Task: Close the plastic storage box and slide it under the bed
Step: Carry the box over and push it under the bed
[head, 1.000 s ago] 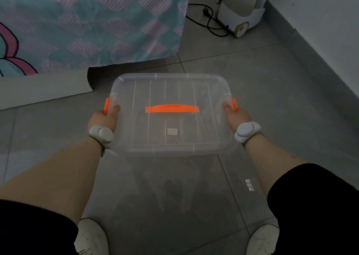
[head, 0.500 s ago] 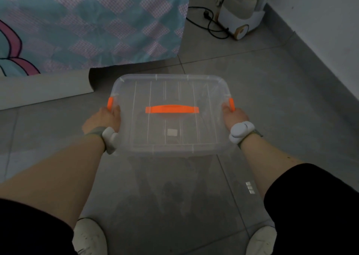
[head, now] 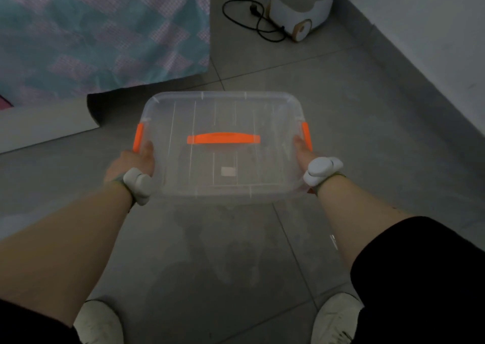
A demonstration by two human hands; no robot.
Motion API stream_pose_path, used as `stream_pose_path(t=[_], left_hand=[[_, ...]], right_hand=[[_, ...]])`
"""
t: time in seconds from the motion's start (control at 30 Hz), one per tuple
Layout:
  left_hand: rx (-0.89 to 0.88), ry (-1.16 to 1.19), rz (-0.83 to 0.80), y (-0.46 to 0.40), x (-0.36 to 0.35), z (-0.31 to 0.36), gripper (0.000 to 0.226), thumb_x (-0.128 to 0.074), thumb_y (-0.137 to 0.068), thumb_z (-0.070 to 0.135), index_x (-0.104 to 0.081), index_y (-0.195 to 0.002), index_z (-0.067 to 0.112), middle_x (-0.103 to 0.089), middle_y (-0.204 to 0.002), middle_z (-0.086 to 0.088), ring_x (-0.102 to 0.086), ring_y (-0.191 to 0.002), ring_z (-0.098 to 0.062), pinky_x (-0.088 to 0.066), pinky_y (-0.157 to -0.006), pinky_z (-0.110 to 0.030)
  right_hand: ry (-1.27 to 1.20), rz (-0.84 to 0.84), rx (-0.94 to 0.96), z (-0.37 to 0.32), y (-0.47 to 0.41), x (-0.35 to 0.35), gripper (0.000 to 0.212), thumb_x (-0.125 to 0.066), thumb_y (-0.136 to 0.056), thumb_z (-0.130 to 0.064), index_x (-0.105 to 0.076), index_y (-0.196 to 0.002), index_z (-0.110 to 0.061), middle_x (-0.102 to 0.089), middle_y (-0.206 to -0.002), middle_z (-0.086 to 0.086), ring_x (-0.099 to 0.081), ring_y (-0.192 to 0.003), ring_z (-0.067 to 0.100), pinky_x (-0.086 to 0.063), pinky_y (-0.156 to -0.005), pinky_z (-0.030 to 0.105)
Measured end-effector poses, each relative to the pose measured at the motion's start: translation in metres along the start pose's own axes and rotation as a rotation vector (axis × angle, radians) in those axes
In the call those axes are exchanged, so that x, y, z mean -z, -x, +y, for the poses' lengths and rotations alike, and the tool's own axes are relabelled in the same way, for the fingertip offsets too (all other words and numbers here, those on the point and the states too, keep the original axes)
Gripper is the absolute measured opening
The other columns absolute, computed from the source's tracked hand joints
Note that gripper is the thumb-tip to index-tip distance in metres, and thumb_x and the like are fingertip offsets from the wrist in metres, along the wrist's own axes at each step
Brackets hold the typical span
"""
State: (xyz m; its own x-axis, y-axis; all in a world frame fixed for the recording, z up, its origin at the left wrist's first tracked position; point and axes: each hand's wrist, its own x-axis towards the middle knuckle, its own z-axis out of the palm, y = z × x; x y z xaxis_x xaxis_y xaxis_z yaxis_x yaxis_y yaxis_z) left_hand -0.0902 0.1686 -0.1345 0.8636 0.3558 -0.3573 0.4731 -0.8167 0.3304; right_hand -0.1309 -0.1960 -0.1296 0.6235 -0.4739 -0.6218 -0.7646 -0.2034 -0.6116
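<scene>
A clear plastic storage box (head: 223, 112) with its lid on fills the centre of the view, held above the grey tiled floor. It has an orange top handle (head: 223, 138) and orange latches on both short sides. My left hand (head: 131, 162) grips the left side just below the left latch (head: 138, 136). My right hand (head: 304, 154) grips the right side by the right latch (head: 306, 136). The bed (head: 99, 34), covered with a teal and pink patterned sheet, lies at the upper left. A dark gap (head: 115, 105) shows under its edge.
A white wheeled appliance (head: 299, 7) with a black cable (head: 244, 18) stands at the top right near the wall (head: 420, 23). A pale board (head: 44, 126) lies on the floor at the left. My two white shoes (head: 98, 322) frame the bottom of the view.
The box and both hands have held nearly the same place in view. My left wrist has turned slightly. The bed's edge has shifted left as the view moved.
</scene>
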Motion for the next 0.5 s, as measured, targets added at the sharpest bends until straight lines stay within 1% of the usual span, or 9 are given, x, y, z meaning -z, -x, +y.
stream_pose_path(t=[0.07, 0.1, 0.17, 0.2, 0.27, 0.33, 0.4, 0.47, 0.5], left_hand=[[-0.018, 0.023, -0.012, 0.005, -0.007, 0.023, 0.087, -0.022, -0.088, 0.072, -0.057, -0.117, -0.002, -0.064, -0.112, -0.029, -0.061, -0.101, -0.046, -0.048, -0.085, -0.047], [-0.029, 0.044, -0.021, 0.006, -0.012, 0.037, 0.085, -0.024, -0.088, 0.071, -0.057, -0.118, -0.001, -0.064, -0.113, -0.028, -0.06, -0.102, -0.046, -0.048, -0.086, -0.048], [-0.05, 0.101, -0.039, 0.008, -0.024, 0.067, 0.082, -0.026, -0.088, 0.07, -0.058, -0.118, 0.0, -0.065, -0.113, -0.027, -0.061, -0.101, -0.045, -0.049, -0.085, -0.047], [-0.059, 0.129, -0.043, 0.009, -0.03, 0.083, 0.08, -0.028, -0.089, 0.069, -0.059, -0.118, 0.001, -0.066, -0.112, -0.027, -0.062, -0.1, -0.045, -0.05, -0.085, -0.046], [-0.069, 0.2, -0.051, 0.01, -0.04, 0.111, 0.075, -0.032, -0.088, 0.066, -0.062, -0.115, 0.003, -0.068, -0.109, -0.026, -0.064, -0.099, -0.045, -0.052, -0.088, -0.046], [-0.08, 0.288, -0.076, 0.012, -0.049, 0.136, 0.066, -0.036, -0.088, 0.063, -0.063, -0.108, 0.006, -0.069, -0.103, -0.024, -0.067, -0.094, -0.043, -0.054, -0.087, -0.048], [-0.085, 0.368, -0.087, 0.009, -0.058, 0.16, 0.052, -0.04, -0.087, 0.057, -0.061, -0.099, 0.011, -0.07, -0.095, -0.021, -0.069, -0.084, -0.039, -0.057, -0.082, -0.046], [-0.099, 0.437, -0.087, 0.007, -0.063, 0.177, 0.046, -0.043, -0.085, 0.052, -0.061, -0.101, 0.013, -0.069, -0.088, -0.016, -0.068, -0.072, -0.035, -0.057, -0.07, -0.04], [-0.099, 0.478, -0.092, 0.004, -0.068, 0.187, 0.045, -0.045, -0.083, 0.049, -0.061, -0.105, 0.013, -0.068, -0.087, -0.014, -0.068, -0.067, -0.033, -0.057, -0.066, -0.038]], right_hand=[[0.036, 0.083, -0.08, 0.007, -0.009, 0.014, 0.082, -0.038, -0.087, -0.073, -0.054, -0.135, -0.009, -0.059, -0.136, 0.015, -0.059, -0.122, 0.033, -0.047, -0.104, 0.038], [0.025, 0.141, -0.092, 0.01, -0.014, 0.024, 0.081, -0.04, -0.086, -0.073, -0.058, -0.131, -0.007, -0.061, -0.132, 0.015, -0.062, -0.117, 0.034, -0.05, -0.098, 0.036], [-0.03, 0.238, -0.092, 0.016, -0.027, 0.042, 0.076, -0.045, -0.086, -0.068, -0.06, -0.128, -0.006, -0.063, -0.131, 0.016, -0.063, -0.115, 0.034, -0.048, -0.086, 0.029], [-0.065, 0.278, -0.095, 0.017, -0.033, 0.051, 0.074, -0.046, -0.087, -0.064, -0.06, -0.128, -0.005, -0.062, -0.132, 0.016, -0.063, -0.116, 0.034, -0.047, -0.084, 0.03], [-0.162, 0.334, -0.102, 0.017, -0.045, 0.067, 0.069, -0.051, -0.088, -0.055, -0.056, -0.131, 0.0, -0.061, -0.134, 0.018, -0.061, -0.119, 0.035, -0.048, -0.091, 0.035], [-0.29, 0.398, -0.092, 0.015, -0.055, 0.078, 0.063, -0.056, -0.088, -0.044, -0.053, -0.132, 0.002, -0.06, -0.134, 0.019, -0.06, -0.121, 0.036, -0.049, -0.099, 0.04], [-0.387, 0.447, -0.114, 0.011, -0.066, 0.086, 0.058, -0.057, -0.088, -0.036, -0.052, -0.131, 0.002, -0.061, -0.132, 0.019, -0.061, -0.119, 0.035, -0.048, -0.097, 0.039], [-0.51, 0.462, -0.145, 0.003, -0.071, 0.085, 0.056, -0.057, -0.087, -0.031, -0.05, -0.133, 0.001, -0.059, -0.134, 0.017, -0.06, -0.12, 0.035, -0.047, -0.093, 0.038], [-0.571, 0.467, -0.158, -0.003, -0.076, 0.084, 0.055, -0.058, -0.087, -0.028, -0.049, -0.134, 0.0, -0.058, -0.135, 0.016, -0.059, -0.121, 0.035, -0.046, -0.096, 0.039]])
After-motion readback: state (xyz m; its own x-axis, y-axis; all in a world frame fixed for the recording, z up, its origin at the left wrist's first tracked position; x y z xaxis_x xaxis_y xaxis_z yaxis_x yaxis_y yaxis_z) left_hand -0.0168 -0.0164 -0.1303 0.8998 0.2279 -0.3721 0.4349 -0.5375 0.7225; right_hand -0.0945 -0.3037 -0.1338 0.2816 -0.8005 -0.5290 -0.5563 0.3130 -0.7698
